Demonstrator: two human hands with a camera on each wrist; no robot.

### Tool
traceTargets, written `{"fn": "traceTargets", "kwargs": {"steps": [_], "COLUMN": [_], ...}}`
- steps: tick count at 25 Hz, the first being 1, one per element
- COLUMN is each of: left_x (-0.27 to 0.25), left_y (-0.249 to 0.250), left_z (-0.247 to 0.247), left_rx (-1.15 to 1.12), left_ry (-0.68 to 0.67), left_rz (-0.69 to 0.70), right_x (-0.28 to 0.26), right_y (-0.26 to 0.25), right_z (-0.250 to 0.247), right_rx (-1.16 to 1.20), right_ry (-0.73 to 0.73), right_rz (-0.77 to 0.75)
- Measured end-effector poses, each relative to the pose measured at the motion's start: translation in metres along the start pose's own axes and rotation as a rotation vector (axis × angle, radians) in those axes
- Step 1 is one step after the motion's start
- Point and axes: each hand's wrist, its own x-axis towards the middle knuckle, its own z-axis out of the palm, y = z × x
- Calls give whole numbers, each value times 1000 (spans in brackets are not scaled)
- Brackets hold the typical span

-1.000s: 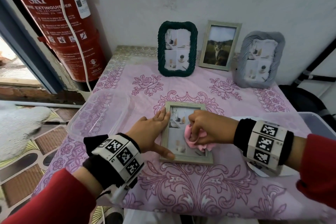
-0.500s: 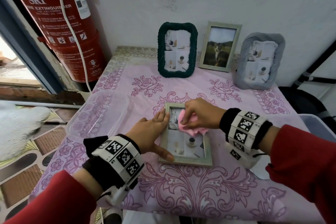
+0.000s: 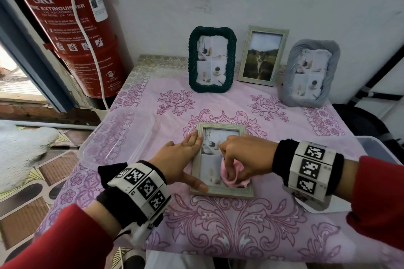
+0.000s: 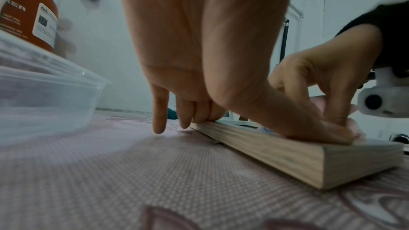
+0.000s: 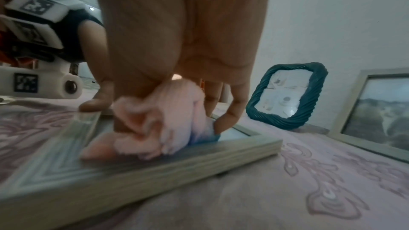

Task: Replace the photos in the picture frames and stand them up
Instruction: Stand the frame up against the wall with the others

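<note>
Pink flowery tablecloth (image 3: 218, 236), wooden frame (image 3: 220, 192) flat on it, three others standing by the wall. Right hand (image 3: 244, 155), clenched round a pink cloth (image 3: 234, 176), has slid from the glass's top back to its lower half, so I'd say it's mid-wipe, not stood up yet. Left hand (image 3: 179, 159), fingers straight, pins the frame's left edge.

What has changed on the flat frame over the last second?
The right hand, gripping the pink cloth, wiped from the glass's lower part up to the top, then back down to the lower right corner. The left hand stayed pressed flat on the wooden frame's left edge; the frame has not moved.
</note>
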Motion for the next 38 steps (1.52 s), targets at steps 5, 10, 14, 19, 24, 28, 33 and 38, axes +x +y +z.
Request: {"fn": "traceTargets", "kwargs": {"steps": [5, 10, 14, 19, 24, 28, 33, 38], "left_x": [0, 0, 0, 1, 4, 3, 1, -1], "left_y": [-2, -3, -2, -1, -2, -1, -1, 2], "left_z": [2, 1, 1, 0, -2, -2, -2, -6], "left_rx": [-29, -30, -26, -31, -8, 19, 48, 46], "left_ry": [17, 15, 16, 17, 16, 19, 19, -4], "left_rz": [10, 17, 23, 31, 30, 23, 10, 5], "right_x": [5, 13, 18, 29, 40, 39, 15, -19], "right_y": [18, 30, 40, 49, 44, 28, -10, -17], "right_z": [2, -1, -2, -8, -3, 1, 19, 31], "right_rx": [146, 177, 213, 210, 203, 171, 214, 203], "right_ry": [65, 114, 149, 231, 339, 331, 274, 240], "right_rz": [12, 30, 56, 110, 130, 118, -34, -29]}}
